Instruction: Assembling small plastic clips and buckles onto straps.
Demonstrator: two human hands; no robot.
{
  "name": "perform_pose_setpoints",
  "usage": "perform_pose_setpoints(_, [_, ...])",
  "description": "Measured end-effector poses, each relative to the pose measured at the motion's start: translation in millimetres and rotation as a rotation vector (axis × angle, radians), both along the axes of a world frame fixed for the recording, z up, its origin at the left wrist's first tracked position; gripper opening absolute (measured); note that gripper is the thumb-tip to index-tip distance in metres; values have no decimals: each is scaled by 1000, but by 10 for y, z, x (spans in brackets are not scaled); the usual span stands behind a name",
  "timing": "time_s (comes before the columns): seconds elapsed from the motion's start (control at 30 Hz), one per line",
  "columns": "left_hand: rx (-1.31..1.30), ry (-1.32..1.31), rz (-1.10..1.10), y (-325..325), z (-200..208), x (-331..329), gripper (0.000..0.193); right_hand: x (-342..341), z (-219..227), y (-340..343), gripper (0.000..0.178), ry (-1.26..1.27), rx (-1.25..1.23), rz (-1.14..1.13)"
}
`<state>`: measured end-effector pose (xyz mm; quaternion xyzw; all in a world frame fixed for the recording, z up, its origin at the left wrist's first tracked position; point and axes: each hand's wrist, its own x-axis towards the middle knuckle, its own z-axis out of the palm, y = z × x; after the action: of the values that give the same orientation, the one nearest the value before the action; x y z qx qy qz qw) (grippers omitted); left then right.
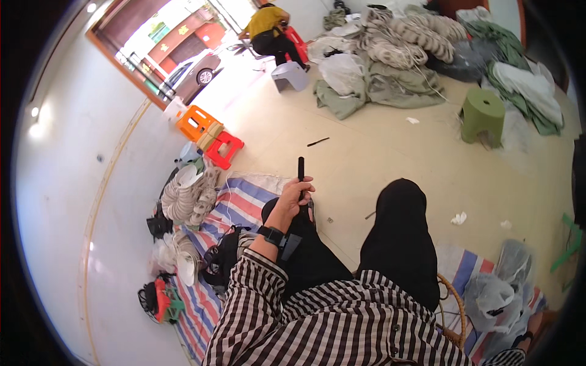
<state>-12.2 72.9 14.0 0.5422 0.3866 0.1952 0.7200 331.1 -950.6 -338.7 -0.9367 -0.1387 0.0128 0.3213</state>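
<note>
My left hand (296, 193) is closed around a slim, black, bar-shaped thing (301, 168), held upright above my left knee. Its lower part is hidden by the fingers, so its kind cannot be made out. A dark watch sits on that wrist. At the lower right edge my right hand (535, 323) shows only in part, low beside my chair, near clear plastic bags (494, 296). Its fingers are too small and unclear to read. On the floor beyond my knees lies a thin black stick-like piece (318, 141).
Striped sheeting (244, 198) covers the floor at left, with coiled beige bundles (186, 195) on it. Red (226, 149) and orange stools (198, 122) stand by the wall. A green stool (483, 119) and cloth heaps (403, 79) lie farther off. A person (267, 30) bends near the doorway.
</note>
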Motion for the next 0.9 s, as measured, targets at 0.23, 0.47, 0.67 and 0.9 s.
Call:
perform_pose_setpoints(0.23, [-8,-183,-53,-46,632,-3,27,849,1479,2416,25,75,104,-78])
perform_pose_setpoints(0.47, [-209,-588,-287,328,354,8,31,312,4195,5710,16,33,216,381])
perform_pose_setpoints(0.67, [-111,-599,-182,330,295,-153,33,-296,4647,7761,19,-31,114,813])
perform_pose_setpoints(0.9, [-16,-478,-36,443,152,-192,30,-953,4309,9296,22,226,137,1128])
